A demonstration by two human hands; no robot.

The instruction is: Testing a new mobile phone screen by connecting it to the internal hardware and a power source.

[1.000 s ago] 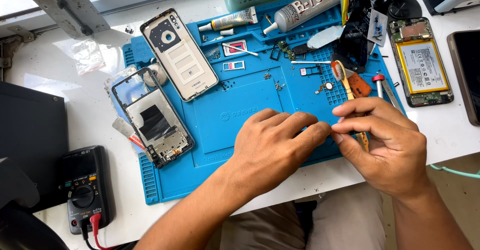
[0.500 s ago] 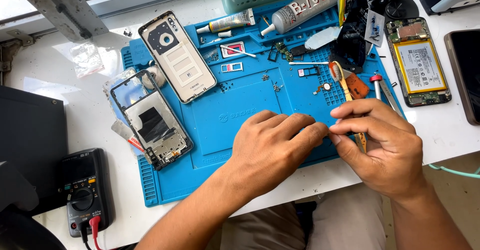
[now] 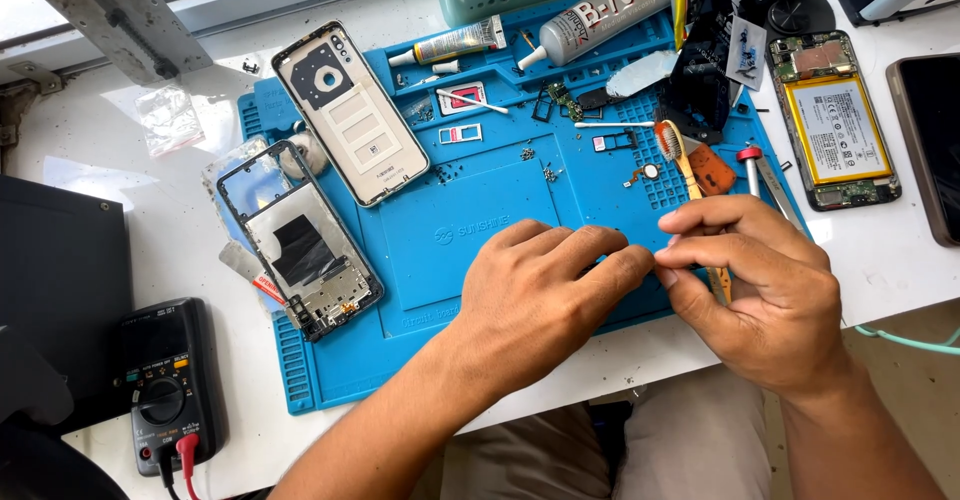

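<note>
My left hand (image 3: pixel 545 295) and my right hand (image 3: pixel 765 285) meet fingertip to fingertip over the near right part of the blue repair mat (image 3: pixel 480 215). Both pinch something tiny where the fingers join; it is too small and too covered to make out. A brush with a yellow handle (image 3: pixel 685 165) lies on the mat and runs under my right hand. A red-capped screwdriver (image 3: pixel 752 165) lies just beyond my right knuckles.
A phone back cover (image 3: pixel 350 115) and a phone frame (image 3: pixel 300 240) lie on the mat's left. Glue tubes (image 3: pixel 600 10), small parts and screws sit at the back. An open phone with a battery (image 3: pixel 835 120) lies right; a multimeter (image 3: pixel 165 385) sits near left.
My hands stay joined at the fingertips in the same spot on the mat. Only the view has shifted slightly.
</note>
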